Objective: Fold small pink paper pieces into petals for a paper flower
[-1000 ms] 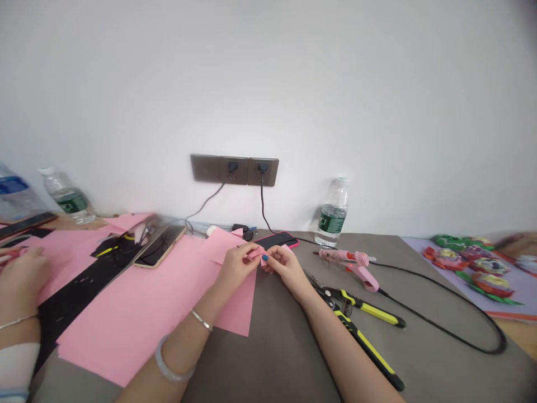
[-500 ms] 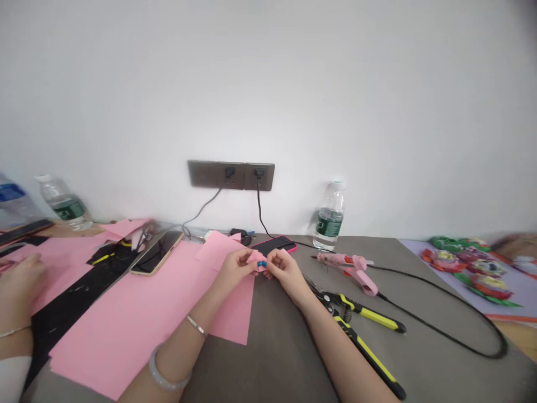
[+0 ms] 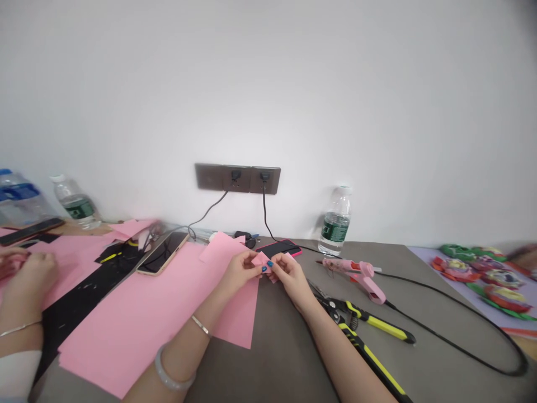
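My left hand (image 3: 241,271) and my right hand (image 3: 289,274) meet above the table, both pinching a small folded piece of pink paper (image 3: 262,261) between the fingertips. Their nails are painted blue. Under my left forearm lies a large pink paper sheet (image 3: 138,336), and a further pink sheet corner (image 3: 220,247) rises beyond my left hand. My right hand is over the grey table top (image 3: 277,347). At the far left, another person's hands (image 3: 31,274) hold something pink and red, blurred.
Yellow-handled pliers (image 3: 369,324) and a pink glue gun (image 3: 354,280) with its black cord lie to my right. Beyond my hands are a pink-cased phone (image 3: 279,247) and a water bottle (image 3: 335,221). Another phone (image 3: 161,253) rests on the paper; paper flowers (image 3: 482,274) sit far right.
My hands have drawn slightly apart, and more of the folded pink piece shows between them. The whole scene has shifted a little to the right and down in view.
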### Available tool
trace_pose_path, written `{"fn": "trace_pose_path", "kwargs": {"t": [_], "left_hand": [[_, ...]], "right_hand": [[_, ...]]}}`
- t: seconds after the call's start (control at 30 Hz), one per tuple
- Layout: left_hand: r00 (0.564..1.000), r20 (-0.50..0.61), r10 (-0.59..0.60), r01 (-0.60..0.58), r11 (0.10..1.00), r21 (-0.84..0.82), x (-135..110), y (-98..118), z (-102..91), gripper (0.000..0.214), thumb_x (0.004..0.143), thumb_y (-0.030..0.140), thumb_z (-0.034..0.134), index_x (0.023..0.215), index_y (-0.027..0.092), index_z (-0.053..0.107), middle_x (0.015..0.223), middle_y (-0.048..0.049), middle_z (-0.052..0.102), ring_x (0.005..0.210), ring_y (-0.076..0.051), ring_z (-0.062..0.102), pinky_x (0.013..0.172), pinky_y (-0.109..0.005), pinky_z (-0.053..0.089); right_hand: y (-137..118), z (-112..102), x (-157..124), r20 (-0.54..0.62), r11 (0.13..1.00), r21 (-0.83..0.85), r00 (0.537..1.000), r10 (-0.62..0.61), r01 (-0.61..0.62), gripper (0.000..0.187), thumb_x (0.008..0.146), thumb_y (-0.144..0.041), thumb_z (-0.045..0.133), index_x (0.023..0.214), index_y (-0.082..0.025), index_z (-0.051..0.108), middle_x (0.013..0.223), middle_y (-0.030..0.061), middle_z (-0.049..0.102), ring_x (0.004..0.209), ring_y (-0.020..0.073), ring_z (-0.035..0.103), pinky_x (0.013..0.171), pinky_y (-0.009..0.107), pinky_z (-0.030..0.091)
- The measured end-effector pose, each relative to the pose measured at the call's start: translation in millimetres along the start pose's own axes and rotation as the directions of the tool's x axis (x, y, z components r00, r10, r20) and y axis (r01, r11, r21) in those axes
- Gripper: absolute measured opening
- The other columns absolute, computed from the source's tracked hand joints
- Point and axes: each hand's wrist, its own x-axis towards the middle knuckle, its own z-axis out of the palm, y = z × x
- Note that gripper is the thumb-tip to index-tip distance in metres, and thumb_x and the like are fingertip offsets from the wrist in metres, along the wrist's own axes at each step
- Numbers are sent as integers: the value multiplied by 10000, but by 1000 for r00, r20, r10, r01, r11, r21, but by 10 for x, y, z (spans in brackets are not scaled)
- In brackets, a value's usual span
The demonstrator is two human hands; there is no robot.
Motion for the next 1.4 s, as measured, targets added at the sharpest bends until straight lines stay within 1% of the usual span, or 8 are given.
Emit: {"fn": "trace_pose_path", "kwargs": {"t": [0.17,0.33,0.47,0.73,0.97,1.2,1.33,1.4], "left_hand": [[999,35,36,-37,999,22,20,-59,-31,317,675,300,763,882,161,568,773,-18,658,704,-158,648,640,-272,526],[978,-45,205,-191,958,212,-1,-81,-21,376,711,208,708,1057,206,560,1093,-56,621,838,-143,651,737,-278,541],[956,-58,288,-250,901,353,-26,-49,29,262,750,229,682,990,195,583,1034,-58,632,830,-148,633,686,-251,542],[965,-54,255,-233,936,262,-38,-15,22,314,797,244,640,1103,174,659,1106,-103,694,929,-190,665,802,-315,572],[971,7,237,-232,945,230,-43,-14,18,382,845,248,547,1205,174,648,1320,-116,614,993,-218,675,749,-314,601],[947,-101,303,-258,912,319,-28,-48,21,357,779,114,530,1108,189,646,1163,-96,675,987,-202,662,747,-274,564],[951,-178,252,-194,936,292,-25,-63,22,133,813,176,522,932,183,581,907,-42,651,658,-128,627,553,-222,499],[934,-204,293,-206,910,361,-40,-34,27,24,817,195,538,824,186,559,801,-15,620,617,-118,587,549,-217,475]], "right_hand": [[-3,-5,1,28,1000,-26,999,18,-17,450,683,-618,732,720,-203,561,588,-19,588,518,125,520,502,248,410],[3,5,-5,-16,1000,27,1000,-4,4,442,720,-603,711,682,-211,512,594,-28,549,522,124,495,502,248,404],[-14,46,-14,-13,997,28,997,-77,77,435,734,-584,710,662,-211,498,627,-28,514,532,115,455,495,240,381],[-25,48,-14,-38,994,86,997,-65,68,408,749,-542,715,672,-217,481,620,-33,512,537,118,448,494,234,368],[-14,33,-5,-80,992,117,996,-45,54,413,719,-534,740,673,-215,483,637,-28,533,542,117,478,516,237,400],[-21,62,-6,-44,995,38,995,-92,94,419,746,-567,694,664,-226,463,596,-37,484,516,117,417,473,228,348],[-3,69,-4,-48,995,48,995,-83,85,405,758,-554,689,682,-223,469,614,-36,497,528,115,425,486,226,339],[2,73,-5,-31,996,50,997,-73,75,410,758,-560,688,684,-221,470,608,-37,503,519,112,423,487,228,331]]}}
